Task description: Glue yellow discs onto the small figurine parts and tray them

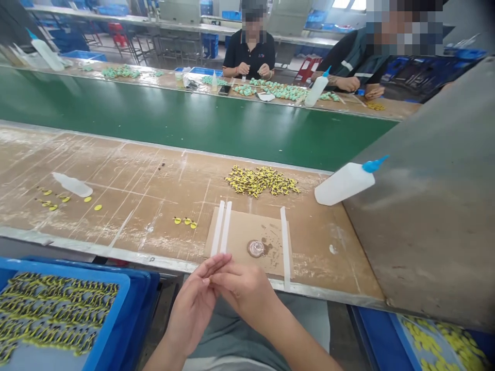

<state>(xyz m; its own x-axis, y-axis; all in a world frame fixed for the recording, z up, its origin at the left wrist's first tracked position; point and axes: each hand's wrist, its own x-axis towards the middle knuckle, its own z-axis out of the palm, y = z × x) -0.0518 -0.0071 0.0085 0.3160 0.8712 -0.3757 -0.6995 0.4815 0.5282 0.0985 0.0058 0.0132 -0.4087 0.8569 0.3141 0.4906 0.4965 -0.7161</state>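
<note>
At table edge (170, 263) — both hands (193, 304) (247, 288)

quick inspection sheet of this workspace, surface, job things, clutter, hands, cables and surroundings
Surface: worn brown tabletop, scuffed and streaked.
Job's things: brown cardboard sheet with white strips, bearing a round brownish disc with a glossy top, dark spots beside it; heap of small yellow-and-black pieces beyond.
Clutter: white plastic bottle with blue tip, right of the heap.
Hands: left hand and right hand meet by the tabletop's near edge; anything held between them is hidden.
Cables: nothing seen.
Surroundings: long green belt, two people beyond it.
</note>
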